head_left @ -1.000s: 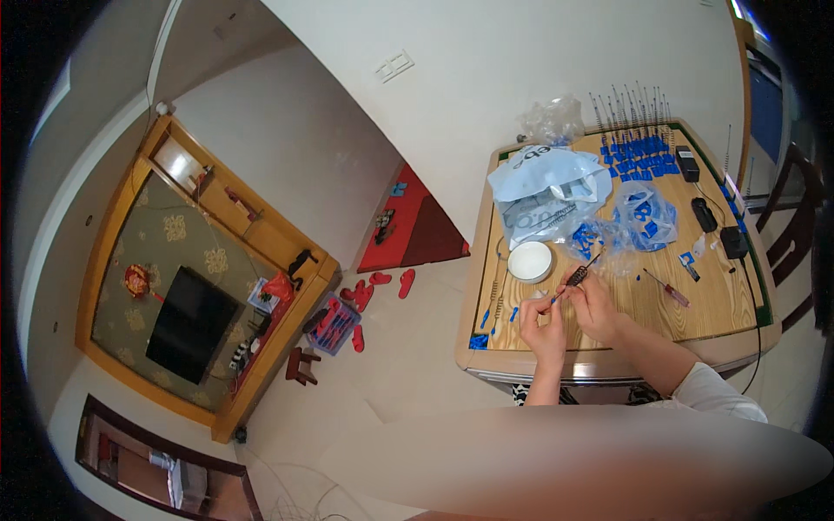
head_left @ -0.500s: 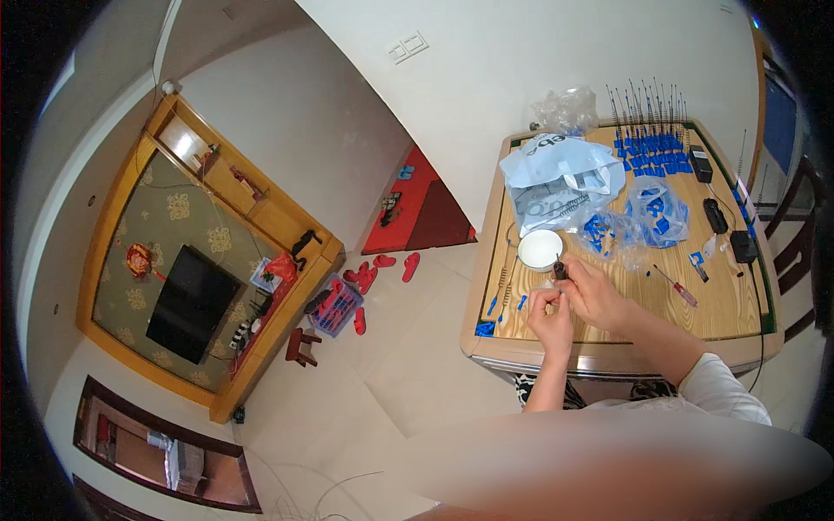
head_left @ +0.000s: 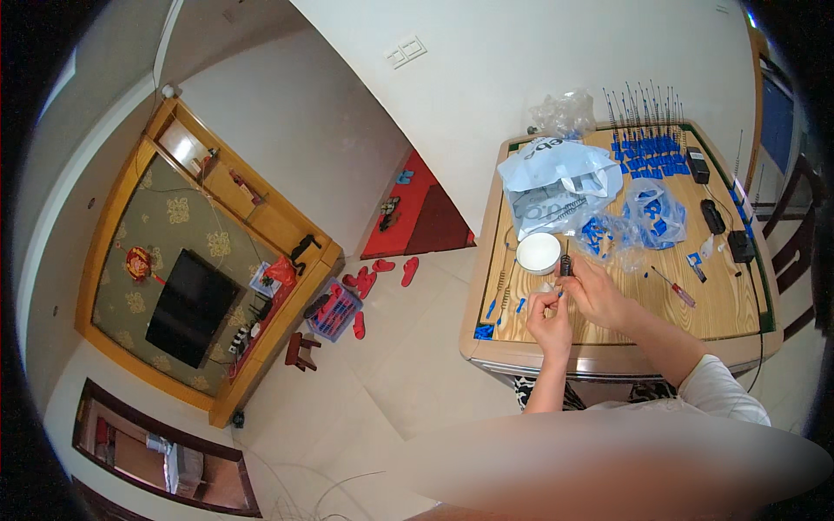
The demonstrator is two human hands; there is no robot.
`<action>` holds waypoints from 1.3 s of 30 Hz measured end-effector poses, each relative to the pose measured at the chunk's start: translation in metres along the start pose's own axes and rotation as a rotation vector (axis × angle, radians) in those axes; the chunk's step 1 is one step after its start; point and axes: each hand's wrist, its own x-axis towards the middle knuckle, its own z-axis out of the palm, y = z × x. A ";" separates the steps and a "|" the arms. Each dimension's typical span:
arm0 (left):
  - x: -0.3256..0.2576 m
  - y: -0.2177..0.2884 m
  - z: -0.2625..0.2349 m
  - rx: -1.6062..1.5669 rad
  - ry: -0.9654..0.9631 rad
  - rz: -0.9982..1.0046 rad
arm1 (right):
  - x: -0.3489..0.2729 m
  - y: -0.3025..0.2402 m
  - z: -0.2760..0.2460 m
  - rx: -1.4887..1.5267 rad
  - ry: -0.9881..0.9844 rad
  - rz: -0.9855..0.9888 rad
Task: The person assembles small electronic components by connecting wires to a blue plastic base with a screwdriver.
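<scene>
At the front of the wooden table, my right hand (head_left: 598,293) is closed around a black coil spring (head_left: 565,265), which stands up from its fingertips beside the white bowl (head_left: 539,253). My left hand (head_left: 550,323) is just below and to the left, its fingers pinched together close to the right hand's fingers. Whatever the left fingertips hold is too small to make out. A small blue piece (head_left: 521,306) lies left of my left hand. Springy wire rods (head_left: 503,282) lie farther left along the table's edge.
Upright spring rods on blue bases (head_left: 651,156) fill the back right. Nearer are a pale blue bag (head_left: 556,178) and a clear bag of blue parts (head_left: 656,217). A screwdriver (head_left: 673,288), black adapter (head_left: 741,247) and cables lie right. A chair (head_left: 795,243) stands beyond the table.
The black spring has turned a little in my right hand, and its coils show more clearly. My left hand stays nearly in place, still pinched. The whole view has shifted slightly.
</scene>
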 end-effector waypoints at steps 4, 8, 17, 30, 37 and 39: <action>0.000 0.000 -0.001 0.056 -0.008 0.034 | -0.003 0.003 0.000 0.013 0.004 0.011; 0.000 0.005 0.001 0.118 -0.003 0.097 | -0.001 0.001 -0.005 0.045 0.009 0.009; 0.008 0.012 0.005 0.202 -0.019 0.278 | -0.007 0.020 -0.010 0.201 0.126 0.141; 0.004 0.017 0.008 0.159 -0.031 0.312 | -0.020 0.012 -0.021 -0.184 0.135 -0.133; -0.005 0.016 0.013 0.157 -0.119 0.278 | -0.017 0.010 -0.018 -0.097 0.140 -0.140; -0.005 0.020 0.014 0.171 -0.133 0.249 | -0.018 0.012 -0.021 -0.072 0.147 -0.090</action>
